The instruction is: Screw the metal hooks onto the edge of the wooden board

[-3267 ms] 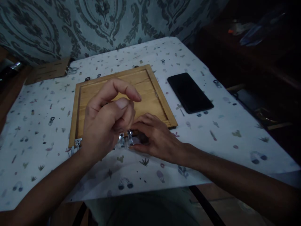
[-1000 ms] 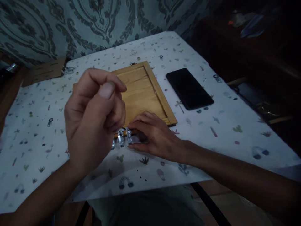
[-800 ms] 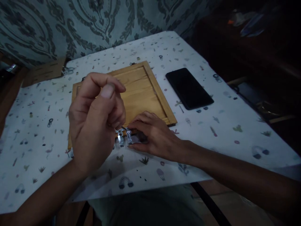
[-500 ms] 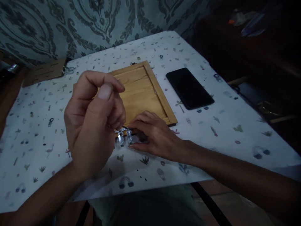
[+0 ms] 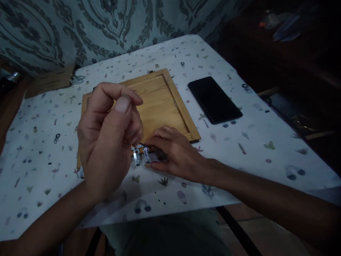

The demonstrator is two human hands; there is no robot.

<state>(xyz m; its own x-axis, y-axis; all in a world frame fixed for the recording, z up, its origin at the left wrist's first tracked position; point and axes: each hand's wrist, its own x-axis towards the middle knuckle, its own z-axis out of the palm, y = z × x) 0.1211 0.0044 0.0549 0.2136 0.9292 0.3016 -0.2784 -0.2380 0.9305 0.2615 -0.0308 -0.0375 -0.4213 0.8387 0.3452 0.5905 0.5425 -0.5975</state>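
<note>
A framed wooden panel (image 5: 157, 103) lies on the patterned tablecloth, with metal clasps (image 5: 136, 156) along its near edge. My right hand (image 5: 173, 151) rests at that edge, its thumb and fingers closed around something beside the clasps that I cannot make out. Raised above the panel's left part is my left hand (image 5: 110, 138), fingers curled in and thumb against the index finger. Whatever may be between those fingertips is too small or hidden to tell. The left hand covers much of the panel's left side.
A black phone (image 5: 215, 100) lies to the right of the panel. At the table's back left is a brown cardboard piece (image 5: 52, 81) with a clear item (image 5: 77, 79) beside it. A patterned curtain (image 5: 112, 25) hangs behind the white tablecloth (image 5: 253, 163).
My left hand has shifted slightly right and down, uncovering more of the panel's left edge. My right hand has stayed in place.
</note>
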